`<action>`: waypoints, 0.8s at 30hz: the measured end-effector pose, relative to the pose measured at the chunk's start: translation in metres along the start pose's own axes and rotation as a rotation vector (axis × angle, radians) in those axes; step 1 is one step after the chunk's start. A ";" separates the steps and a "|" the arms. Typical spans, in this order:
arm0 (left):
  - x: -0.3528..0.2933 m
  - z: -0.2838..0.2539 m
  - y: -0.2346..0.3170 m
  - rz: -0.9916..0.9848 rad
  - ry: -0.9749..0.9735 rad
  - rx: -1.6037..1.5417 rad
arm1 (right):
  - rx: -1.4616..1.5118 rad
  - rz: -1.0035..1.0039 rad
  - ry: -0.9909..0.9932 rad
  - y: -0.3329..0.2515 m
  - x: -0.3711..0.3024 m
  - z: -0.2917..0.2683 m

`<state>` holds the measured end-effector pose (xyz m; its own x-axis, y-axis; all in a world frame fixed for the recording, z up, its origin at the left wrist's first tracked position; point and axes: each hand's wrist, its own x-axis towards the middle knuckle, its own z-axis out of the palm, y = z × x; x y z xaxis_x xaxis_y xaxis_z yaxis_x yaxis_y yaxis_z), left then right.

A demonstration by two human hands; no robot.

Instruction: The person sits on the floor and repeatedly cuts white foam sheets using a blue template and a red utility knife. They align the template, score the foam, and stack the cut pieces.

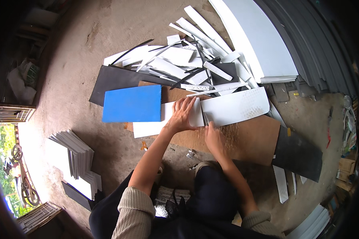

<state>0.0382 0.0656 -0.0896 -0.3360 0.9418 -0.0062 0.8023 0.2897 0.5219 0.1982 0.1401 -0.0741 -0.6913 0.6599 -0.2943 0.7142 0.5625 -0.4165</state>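
My left hand point(181, 114) lies with fingers outstretched on a white foam-like sheet point(147, 129), pressing it down onto the brown board point(255, 137). Just right of it, my right hand point(214, 139) is closed around a cutting knife, whose slim blade point(206, 118) stands at a dark slit across the sheet; the handle is mostly hidden in the fist. Beyond the slit a white section point(237, 107) stretches to the right, its far end marked with small dents. A blue rectangular panel point(132, 104) overlaps the white sheet's left part.
Offcut strips point(167, 59), white and black, are heaped beyond the board. Tall stacks of white sheets point(263, 44) and grey sheets point(307, 44) stand at far right. Cut white pieces point(73, 153) are piled at left. A red-handled tool point(329, 127) lies on the right floor.
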 end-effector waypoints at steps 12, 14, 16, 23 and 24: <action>0.037 -0.109 0.039 0.032 0.335 -0.351 | -0.123 -0.045 0.253 0.031 0.049 -0.006; 0.043 -0.119 0.048 0.063 0.381 -0.440 | -0.127 -0.019 0.197 0.037 0.059 -0.009; 0.036 -0.131 0.045 0.052 0.410 -0.480 | -0.093 -0.033 0.117 0.030 0.059 -0.017; -0.008 -0.199 0.053 -0.104 0.641 -0.888 | -0.092 -0.174 0.000 -0.003 0.045 -0.064; -0.012 -0.211 0.051 -0.114 0.709 -1.009 | -0.038 -0.319 0.082 -0.010 0.045 -0.079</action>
<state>-0.0213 0.0328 0.1173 -0.8240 0.5284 0.2042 0.1180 -0.1924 0.9742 0.1683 0.2031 -0.0152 -0.8710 0.4843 -0.0832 0.4674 0.7644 -0.4441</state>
